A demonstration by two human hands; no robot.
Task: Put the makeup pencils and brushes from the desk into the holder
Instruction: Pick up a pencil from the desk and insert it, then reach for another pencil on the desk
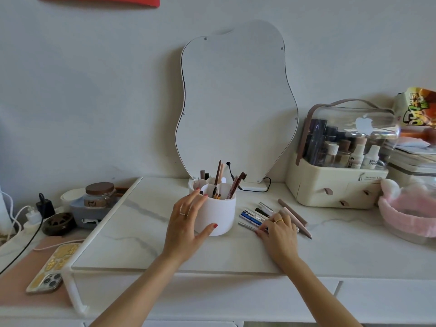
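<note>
A white round holder (218, 214) with several compartments stands mid-desk, with several pencils and brushes (218, 178) upright in it. My left hand (188, 223) wraps its left side, thumb on the front wall and fingers at the rim. To the right lies a loose pile of makeup pencils and pens (256, 217) on the white desk (146, 246); two pink-brown pencils (295, 214) lie at its far side. My right hand (279, 233) rests on top of the pile, fingers spread flat over the pens, none lifted.
A wavy-edged mirror (236, 102) leans on the wall behind the holder. A cream cosmetics case (337, 161) with a clear lid stands right, a pink furry headband (405, 208) beside it. A phone (54, 267), jar (100, 194) and chargers lie on the lower surface left.
</note>
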